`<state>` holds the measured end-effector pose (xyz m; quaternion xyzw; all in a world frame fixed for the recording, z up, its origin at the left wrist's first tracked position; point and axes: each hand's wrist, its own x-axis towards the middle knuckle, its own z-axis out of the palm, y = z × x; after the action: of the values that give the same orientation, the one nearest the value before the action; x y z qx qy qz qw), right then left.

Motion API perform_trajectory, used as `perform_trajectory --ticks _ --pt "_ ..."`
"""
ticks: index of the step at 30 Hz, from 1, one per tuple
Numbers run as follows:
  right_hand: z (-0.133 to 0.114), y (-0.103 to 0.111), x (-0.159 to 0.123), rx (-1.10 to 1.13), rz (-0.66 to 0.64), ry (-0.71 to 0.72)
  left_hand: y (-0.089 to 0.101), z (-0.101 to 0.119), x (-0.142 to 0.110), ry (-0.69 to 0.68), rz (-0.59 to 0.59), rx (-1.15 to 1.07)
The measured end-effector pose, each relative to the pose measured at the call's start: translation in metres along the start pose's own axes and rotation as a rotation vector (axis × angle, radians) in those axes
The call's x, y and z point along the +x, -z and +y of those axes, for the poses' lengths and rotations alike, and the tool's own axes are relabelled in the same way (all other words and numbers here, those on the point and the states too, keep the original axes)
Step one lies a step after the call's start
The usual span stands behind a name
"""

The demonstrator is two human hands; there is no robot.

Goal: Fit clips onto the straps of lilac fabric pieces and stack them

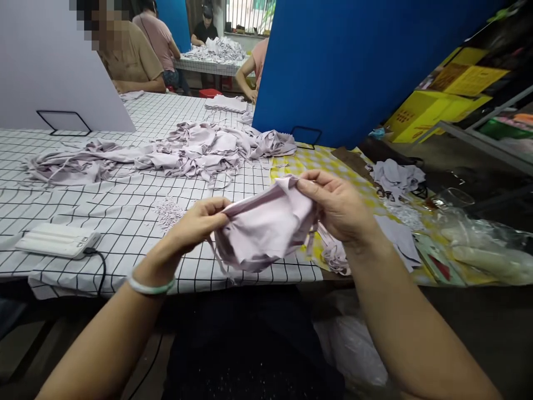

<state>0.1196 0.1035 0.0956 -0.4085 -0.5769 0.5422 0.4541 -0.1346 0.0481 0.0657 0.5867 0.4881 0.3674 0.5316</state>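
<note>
A pale lilac piece of fabric (262,228) is stretched between my two hands above the table's front edge. Its upper edge is pulled fairly straight, and the lower part hangs in folds with a thin strip dangling at the left. My left hand (200,225), below a pale green bangle (150,286), pinches the left end of that edge. At the upper right corner, my right hand (328,200) grips the cloth between thumb and fingers. Beyond my hands lies a long heap of similar lilac fabric pieces (208,145) with loose strips.
A white power bank (60,240) with a black cable lies at the left. Small scraps (167,213) are scattered beside my left hand. Blue (333,66) and white (50,66) panels stand on the checked tablecloth (129,205). Clear plastic bags (491,239) lie right; co-workers sit beyond.
</note>
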Motion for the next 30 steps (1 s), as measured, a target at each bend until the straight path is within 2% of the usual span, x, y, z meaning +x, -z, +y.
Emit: perform_trajectory --ticks 2,3,5,7,9,11,13,16,19,21,26,28,30 --pt "0.013 0.006 0.01 -0.085 0.025 -0.024 0.017 0.006 0.0 0.038 0.0 0.035" --pt "0.025 0.009 0.016 -0.174 0.05 -0.041 0.025 0.003 0.002 0.061 0.047 0.117" --pt "0.051 0.016 0.024 -0.418 0.134 -0.055 0.034 -0.011 0.007 0.084 0.225 0.365" --pt "0.075 0.024 0.021 -0.624 0.208 -0.03 0.034 -0.031 0.009 0.054 0.412 0.611" --pt "0.092 0.03 0.01 -0.714 0.174 -0.033 0.025 -0.049 0.006 -0.05 0.475 0.742" --pt "0.1 0.028 -0.004 -0.762 0.081 -0.059 0.008 -0.062 0.002 -0.212 0.416 0.763" --pt "0.104 0.017 -0.012 -0.849 0.049 -0.039 -0.013 -0.069 0.004 -0.374 0.32 0.74" --pt "0.105 -0.009 -0.01 -1.004 0.021 -0.058 -0.039 -0.077 0.021 -0.465 0.198 0.692" --pt "0.097 -0.025 -0.001 -1.018 -0.092 -0.163 -0.048 -0.078 0.044 -0.342 0.128 0.585" --pt "0.083 -0.025 0.005 -0.917 -0.118 -0.146 -0.047 -0.075 0.053 -0.201 0.036 0.412" --pt "0.04 -0.019 0.028 -0.465 -0.127 0.066 -0.05 -0.053 0.055 0.066 -0.407 -0.148" --pt "0.029 -0.018 0.034 -0.395 -0.065 0.148 -0.053 -0.04 0.055 0.096 -0.421 -0.406" --pt "0.024 -0.015 0.032 -0.312 0.101 0.235 -0.052 -0.025 0.055 0.045 -0.305 -0.639"
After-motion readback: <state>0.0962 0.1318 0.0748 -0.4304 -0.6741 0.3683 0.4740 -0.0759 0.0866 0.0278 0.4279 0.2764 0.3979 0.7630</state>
